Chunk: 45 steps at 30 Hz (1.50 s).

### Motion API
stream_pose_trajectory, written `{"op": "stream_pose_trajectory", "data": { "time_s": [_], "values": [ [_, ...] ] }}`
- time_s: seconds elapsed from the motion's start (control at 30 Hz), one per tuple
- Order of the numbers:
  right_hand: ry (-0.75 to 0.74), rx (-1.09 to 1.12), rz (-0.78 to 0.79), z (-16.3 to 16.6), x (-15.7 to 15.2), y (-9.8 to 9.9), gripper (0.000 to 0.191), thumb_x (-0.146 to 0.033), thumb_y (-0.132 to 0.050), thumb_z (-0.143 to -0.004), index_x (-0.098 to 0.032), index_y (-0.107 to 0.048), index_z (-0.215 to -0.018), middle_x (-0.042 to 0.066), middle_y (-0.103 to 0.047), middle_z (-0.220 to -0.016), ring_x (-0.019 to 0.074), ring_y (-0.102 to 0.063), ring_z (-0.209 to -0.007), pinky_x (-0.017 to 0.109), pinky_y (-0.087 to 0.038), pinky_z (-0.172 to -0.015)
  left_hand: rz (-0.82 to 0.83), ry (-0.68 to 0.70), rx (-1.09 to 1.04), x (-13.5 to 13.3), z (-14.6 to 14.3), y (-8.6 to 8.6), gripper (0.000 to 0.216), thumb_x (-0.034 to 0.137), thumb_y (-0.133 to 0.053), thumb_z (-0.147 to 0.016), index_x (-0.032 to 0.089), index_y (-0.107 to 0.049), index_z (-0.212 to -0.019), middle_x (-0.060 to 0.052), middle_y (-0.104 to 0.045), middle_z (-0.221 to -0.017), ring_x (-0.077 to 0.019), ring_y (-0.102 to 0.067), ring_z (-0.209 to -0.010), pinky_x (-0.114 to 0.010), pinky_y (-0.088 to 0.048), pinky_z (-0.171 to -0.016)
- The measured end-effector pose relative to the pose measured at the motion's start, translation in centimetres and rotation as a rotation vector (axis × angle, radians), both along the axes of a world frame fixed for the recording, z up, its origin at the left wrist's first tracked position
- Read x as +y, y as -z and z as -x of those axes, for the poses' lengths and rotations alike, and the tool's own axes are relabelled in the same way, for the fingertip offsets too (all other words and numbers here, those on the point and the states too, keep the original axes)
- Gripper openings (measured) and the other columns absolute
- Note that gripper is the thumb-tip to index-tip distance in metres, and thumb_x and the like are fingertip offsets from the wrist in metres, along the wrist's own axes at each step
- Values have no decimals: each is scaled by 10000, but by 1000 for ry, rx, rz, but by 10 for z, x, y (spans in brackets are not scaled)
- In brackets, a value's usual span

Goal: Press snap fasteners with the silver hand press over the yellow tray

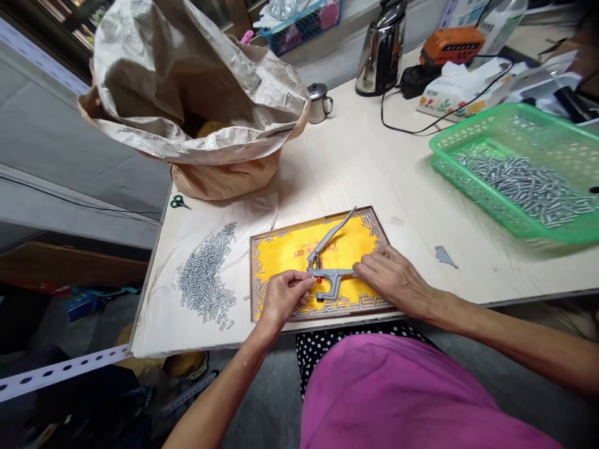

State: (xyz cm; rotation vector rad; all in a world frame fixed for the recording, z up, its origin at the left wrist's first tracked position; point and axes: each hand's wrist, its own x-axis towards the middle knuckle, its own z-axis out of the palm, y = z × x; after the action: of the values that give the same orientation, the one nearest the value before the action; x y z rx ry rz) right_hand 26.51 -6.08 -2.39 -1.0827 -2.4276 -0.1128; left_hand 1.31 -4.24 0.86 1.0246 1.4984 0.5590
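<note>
My right hand (390,277) is closed around one handle of a pair of grey spring-loaded pliers (333,279). Their other handle sticks up, so the two handles are spread. At the head of the pliers, my left hand (286,294) pinches thumb and forefinger together; whatever lies between the fingertips is too small to make out. Beneath both hands is a shallow tray (251,268) lined with a yellow sheet (281,252) bearing red print. Small silver metal pins (344,304) lie along the tray's edges.
Left of the tray lies a heap of metal pins (206,277), with green-handled scissors (178,202) behind it. A large open sack (224,171) stands at the back. A green basket (500,212) on the right holds more metal pieces. Further back are a lidded mug (319,105) and kettle (381,53).
</note>
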Motion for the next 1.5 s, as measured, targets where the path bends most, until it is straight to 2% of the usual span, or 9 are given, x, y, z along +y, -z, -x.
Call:
{"op": "stream_pose_trajectory", "data": {
  "time_s": [0.17, 0.3, 0.73, 0.97, 1.1, 1.17, 1.27, 1.33, 1.5],
  "values": [
    [10, -3, -24, 1, -1, 0, 284, -123, -371, -1002, -167, -598, -838, 16, -539, -710, 175, -425, -697, 341, -308, -762, 59, -96, -4, -13, -13, 7, 316, 367, -815, -638, 105, -682, -754, 25, -592, -495, -65, -490, -409, -174, -381, -415],
    [21, -22, -23, 1, -2, 2, 289, -125, -358, -1004, -182, -591, -843, 17, -548, -726, 180, -419, -709, 344, -299, -754, 93, -106, 27, -17, -18, 6, 241, 308, -781, -693, 101, -665, -736, 33, -569, -447, -55, -459, -361, -159, -346, -385],
    [19, -110, 76, -1, 3, 16, 278, -74, -345, -983, -190, -550, -837, 22, -597, -757, 173, -449, -709, 360, -281, -768, 240, 52, 183, 0, -20, -2, 169, 212, -728, -790, 108, -649, -683, -4, -627, -492, -82, -571, -403, -182, -494, -465],
    [39, -141, 98, -1, 3, 16, 251, -76, -379, -964, -189, -568, -845, 32, -612, -769, 189, -445, -725, 373, -275, -763, 263, 96, 269, 4, -23, -3, 174, 199, -733, -791, 115, -638, -671, 36, -558, -428, -79, -521, -365, -189, -474, -427],
    [47, -175, 165, -1, 4, 11, 153, -155, -469, -956, -199, -586, -869, 43, -626, -827, 202, -474, -791, 378, -293, -783, 322, 110, 269, 6, -24, -7, 169, 170, -730, -790, 116, -634, -662, 39, -548, -421, -73, -502, -364, -193, -478, -441],
    [46, -171, 196, -3, 10, 7, 89, -290, -576, -925, -204, -601, -927, 72, -647, -994, 228, -499, -899, 388, -317, -817, 335, 107, 262, 6, -26, -11, 199, 182, -754, -774, 118, -625, -635, 37, -545, -420, -69, -500, -369, -191, -479, -450],
    [38, -147, 181, -6, 28, 5, 551, -518, -737, -769, -186, -572, -1176, 154, -530, -1351, 321, -462, -1139, 447, -345, -908, 330, 101, 259, 5, -28, -13, 234, 217, -784, -753, 115, -620, -621, 30, -557, -433, -67, -506, -375, -191, -476, -459],
    [11, -136, 166, -8, 44, 7, 789, -603, -778, -674, -171, -524, -1284, 190, -478, -1405, 371, -416, -1218, 483, -346, -937, 323, 98, 269, 4, -28, -14, 234, 238, -804, -735, 111, -631, -640, 29, -565, -442, -69, -512, -379, -197, -478, -466],
    [-79, -189, 214, -7, 70, 9, 695, -678, -662, -728, -169, -588, -1195, 142, -627, -1079, 324, -508, -1021, 478, -361, -883, 305, 89, 265, 2, -28, -11, 234, 255, -798, -736, 115, -632, -647, 31, -558, -438, -71, -506, -385, -205, -480, -481]
  ]
}}
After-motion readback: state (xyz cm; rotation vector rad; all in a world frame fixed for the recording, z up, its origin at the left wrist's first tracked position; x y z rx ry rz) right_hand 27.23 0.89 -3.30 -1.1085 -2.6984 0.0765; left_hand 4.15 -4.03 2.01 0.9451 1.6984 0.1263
